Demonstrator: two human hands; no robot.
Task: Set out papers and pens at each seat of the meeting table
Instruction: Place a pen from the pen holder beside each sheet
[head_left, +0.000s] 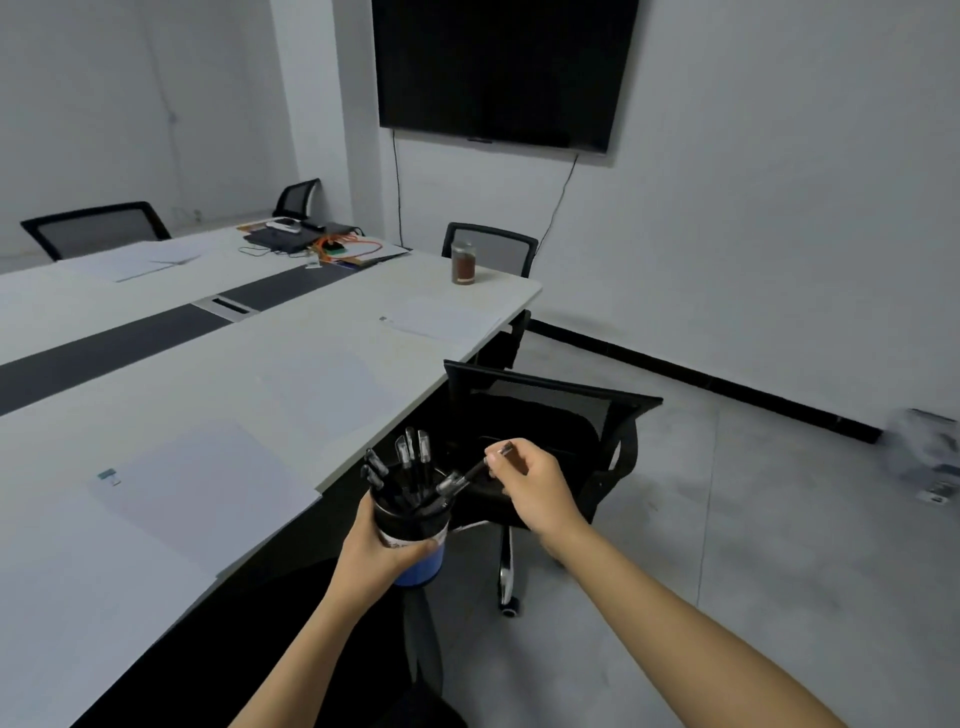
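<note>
My left hand (375, 557) grips a cup (414, 535) with a black top and blue base, held beside the near edge of the white meeting table (291, 358). Several black pens (406, 462) stand in the cup. My right hand (535, 488) pinches one pen (475, 472) by its upper end, its tip still near the cup's rim. White papers lie at the seats: one sheet (208, 488) close to me, another (332, 389) further along, a third (441, 319) near the far corner, and one (140, 260) across the table.
A black mesh chair (545, 421) is tucked at the table edge just beyond my hands. More chairs (491, 249) stand around the table. A jar of brown liquid (463, 262) sits near the far corner, cables and devices (311, 241) at the far end. A screen hangs on the wall.
</note>
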